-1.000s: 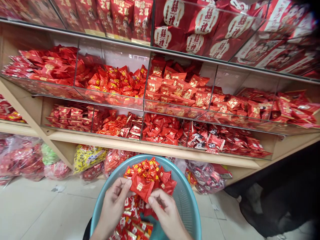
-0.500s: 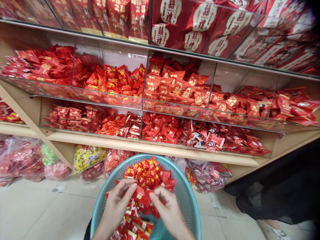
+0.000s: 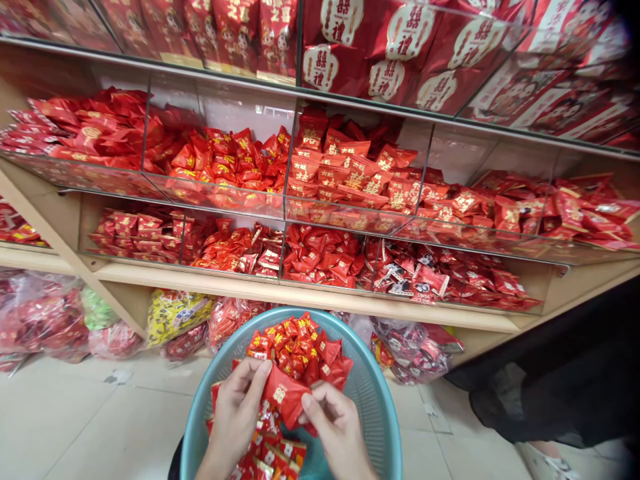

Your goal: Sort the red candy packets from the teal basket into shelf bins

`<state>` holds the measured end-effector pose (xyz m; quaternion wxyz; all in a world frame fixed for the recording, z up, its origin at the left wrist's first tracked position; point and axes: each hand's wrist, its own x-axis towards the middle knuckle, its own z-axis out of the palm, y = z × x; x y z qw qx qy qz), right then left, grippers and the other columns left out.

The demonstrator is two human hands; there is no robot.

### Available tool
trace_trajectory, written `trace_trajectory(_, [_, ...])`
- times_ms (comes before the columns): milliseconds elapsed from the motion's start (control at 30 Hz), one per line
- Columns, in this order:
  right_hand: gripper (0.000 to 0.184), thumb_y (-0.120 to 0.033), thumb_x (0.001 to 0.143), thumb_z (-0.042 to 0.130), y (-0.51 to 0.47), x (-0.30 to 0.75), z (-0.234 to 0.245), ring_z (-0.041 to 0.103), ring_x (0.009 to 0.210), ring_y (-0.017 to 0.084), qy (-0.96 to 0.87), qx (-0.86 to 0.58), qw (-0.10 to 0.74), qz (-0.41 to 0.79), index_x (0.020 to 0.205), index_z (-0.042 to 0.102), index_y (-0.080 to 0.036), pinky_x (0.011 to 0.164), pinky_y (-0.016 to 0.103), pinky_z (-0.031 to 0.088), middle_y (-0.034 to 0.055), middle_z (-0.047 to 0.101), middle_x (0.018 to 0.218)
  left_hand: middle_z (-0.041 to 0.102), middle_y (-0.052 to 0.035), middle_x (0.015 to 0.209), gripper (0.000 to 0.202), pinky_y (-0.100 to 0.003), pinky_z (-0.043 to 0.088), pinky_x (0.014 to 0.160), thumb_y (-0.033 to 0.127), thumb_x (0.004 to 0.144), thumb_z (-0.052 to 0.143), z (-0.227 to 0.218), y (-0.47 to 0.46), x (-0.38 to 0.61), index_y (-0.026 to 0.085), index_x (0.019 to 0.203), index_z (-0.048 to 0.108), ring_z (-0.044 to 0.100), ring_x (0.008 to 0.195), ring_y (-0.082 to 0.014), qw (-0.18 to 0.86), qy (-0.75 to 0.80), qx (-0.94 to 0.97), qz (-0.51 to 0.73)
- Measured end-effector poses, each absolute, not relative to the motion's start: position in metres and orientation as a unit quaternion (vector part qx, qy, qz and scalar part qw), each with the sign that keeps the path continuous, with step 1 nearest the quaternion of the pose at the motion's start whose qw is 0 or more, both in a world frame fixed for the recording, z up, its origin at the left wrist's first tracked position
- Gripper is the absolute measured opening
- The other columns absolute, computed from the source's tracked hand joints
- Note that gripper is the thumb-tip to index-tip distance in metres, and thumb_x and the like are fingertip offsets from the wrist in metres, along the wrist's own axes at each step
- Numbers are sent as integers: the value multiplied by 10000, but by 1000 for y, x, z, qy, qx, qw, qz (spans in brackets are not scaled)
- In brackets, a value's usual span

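Pinched between both hands is a red candy packet with a small gold print, its face turned up. My left hand is closed on its left end and my right hand on its right end, thumbs on top. Under them stands a round teal plastic basket with perforated walls. Inside it, small red candies with yellow print lie at the far side, plain red packets to the right, and red packets with gold edges nearer me. My hands hide part of the pile.
Wooden shelving with clear dividers rises ahead, its bins full of red wrapped sweets. Larger gift bags line the top. Plastic bags of sweets sit below on the tiled floor. A person's dark garment is at the right.
The packet between my hands is tilted up a little, so more of its front shows. The dark garment at the right has shifted slightly left.
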<state>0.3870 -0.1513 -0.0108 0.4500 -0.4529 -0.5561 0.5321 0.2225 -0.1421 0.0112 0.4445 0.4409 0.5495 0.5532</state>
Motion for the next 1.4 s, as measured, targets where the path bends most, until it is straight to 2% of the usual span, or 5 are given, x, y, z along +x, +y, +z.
trace_trajectory(333, [534,-382,723,713,-149,387,-20,590,889,189,-522,-395,427,624,1186,492,-233,825,332,458,44,640,978,627,-12,731,268,-235,442,677,319,864,503,17,-131,226,190,713,684,576,703,-149,437,468,664,386])
trace_trajectory(533, [484,-391,683,744,-154,389,-37,623,880,215,-443,-390,450,671,1094,555,-220,812,357,464,36,684,901,706,-33,955,247,-274,497,796,364,839,549,6,-137,219,241,1014,672,641,885,-187,446,508,632,379])
trace_trajectory(933, [445,-416,620,783,-139,436,-51,610,752,168,-307,-531,499,612,945,588,-183,694,275,471,33,694,838,716,-88,994,421,-391,524,814,557,761,495,-55,-123,121,199,914,655,656,945,-276,151,693,572,413])
trace_trajectory(1100, [487,-425,628,772,-141,432,-52,606,778,169,-314,-539,486,612,1003,565,-192,606,246,457,61,677,982,707,-113,1028,516,-392,544,747,579,773,458,-65,-125,126,172,1057,596,663,925,-287,172,722,548,386])
trace_trajectory(1400, [413,-461,649,719,-141,423,-67,573,647,154,-452,-537,431,567,922,546,-204,581,255,452,2,631,752,660,-112,1095,476,-428,511,844,550,812,439,-70,-127,132,191,1100,561,631,998,-286,163,711,571,377])
